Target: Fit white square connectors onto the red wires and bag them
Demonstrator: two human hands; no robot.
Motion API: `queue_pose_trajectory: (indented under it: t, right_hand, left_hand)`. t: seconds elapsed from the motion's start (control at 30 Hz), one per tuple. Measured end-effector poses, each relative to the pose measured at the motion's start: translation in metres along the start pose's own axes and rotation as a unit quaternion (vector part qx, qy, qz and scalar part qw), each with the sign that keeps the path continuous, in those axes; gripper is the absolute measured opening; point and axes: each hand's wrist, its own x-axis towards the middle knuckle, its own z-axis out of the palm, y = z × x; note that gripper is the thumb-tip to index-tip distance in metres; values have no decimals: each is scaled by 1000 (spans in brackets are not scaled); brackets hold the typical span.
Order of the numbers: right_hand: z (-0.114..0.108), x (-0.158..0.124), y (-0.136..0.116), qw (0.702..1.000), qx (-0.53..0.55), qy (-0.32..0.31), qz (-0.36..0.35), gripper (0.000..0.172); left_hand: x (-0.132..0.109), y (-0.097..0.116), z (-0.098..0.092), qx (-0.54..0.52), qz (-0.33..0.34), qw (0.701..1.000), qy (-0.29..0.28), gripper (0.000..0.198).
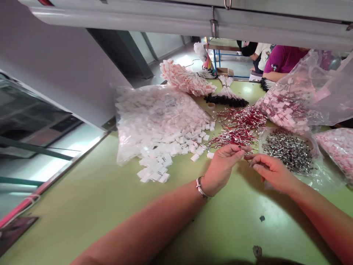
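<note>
Over the green table, my left hand (224,163), with a metal bracelet at its wrist, has thumb and index finger pinched together. A thin reddish wire (246,156) appears at its fingertips, with its ends hard to see. Close beside it, my right hand (271,170) is also closed in a pinch, fingertips almost meeting the left ones; what it grips is too small to tell. Just beyond the hands lie heaped short red wires (234,137) with metal ends. Grey metal parts (288,151) fill an opened clear bag right of them.
White plastic pieces (157,165) spill from a large clear bag (162,114) on the left. Bundled white wires with black ends (227,95) and pink-tipped bundles (187,79) lie behind. More filled bags (298,101) stand right. A lamp-like bar (176,20) crosses overhead. Co-workers (286,60) sit beyond.
</note>
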Motion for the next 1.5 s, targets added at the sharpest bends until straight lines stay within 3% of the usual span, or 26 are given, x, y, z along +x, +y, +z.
queue_pose_trajectory:
  t: [0.1,0.2,0.27,0.3,0.37,0.4,0.47,0.53,0.6,0.67,0.73,0.83,0.97,1.13,1.23,1.37,1.5]
  right_hand:
    - [7,-2,-3,997,12,-71,-1,11]
    - [5,-1,-4,993,-106,-29,-48,9]
    - [1,1,-3,977,-196,-26,-75,10]
    - [0,2,-1,969,-228,-48,-84,12]
    - [1,3,1,956,-260,-97,-95,14]
    - [2,3,1,952,-265,-112,-101,15]
    - [3,2,1,950,-261,-128,-111,15]
    - [1,1,-1,951,-247,-140,-120,14]
    - [-6,1,-5,959,-216,-136,-121,13]
    - [-16,2,-7,977,-170,-84,-99,13]
    - [-23,4,-5,988,-142,0,-67,13]
    - [-22,6,2,981,-157,99,-52,12]
    - [-7,7,11,975,-172,126,-68,13]
    - [-4,6,10,975,-180,101,-84,15]
    - [-10,5,4,977,-190,62,-77,15]
    - [-13,1,0,981,-194,0,-12,19]
    - [-14,-2,-1,981,-180,-56,37,21]
  left_hand:
    - [-2,-2,0,8,-6,1000,-10,19]
    - [0,2,-6,139,65,987,52,15]
    - [1,6,-11,282,181,936,108,34]
    - [0,8,-12,353,249,897,98,42]
    - [-2,8,-14,473,344,811,-10,47]
    - [-4,6,-13,522,352,773,-85,47]
    - [-8,-2,-11,588,285,731,-197,46]
    - [-10,-10,-8,601,174,749,-219,41]
    - [-8,-15,-7,548,99,804,-206,31]
    - [-4,-14,-7,478,62,861,-165,25]
    - [0,-13,-9,425,16,897,-118,25]
    - [2,-12,-11,366,-55,925,-91,29]
    - [0,-12,-9,328,-65,937,-98,28]
    - [0,-11,-8,369,-43,920,-126,23]
    - [0,-13,-12,424,21,895,-135,23]
    - [-7,-21,-19,536,179,806,-176,28]
    - [-15,-26,-22,598,266,723,-220,28]
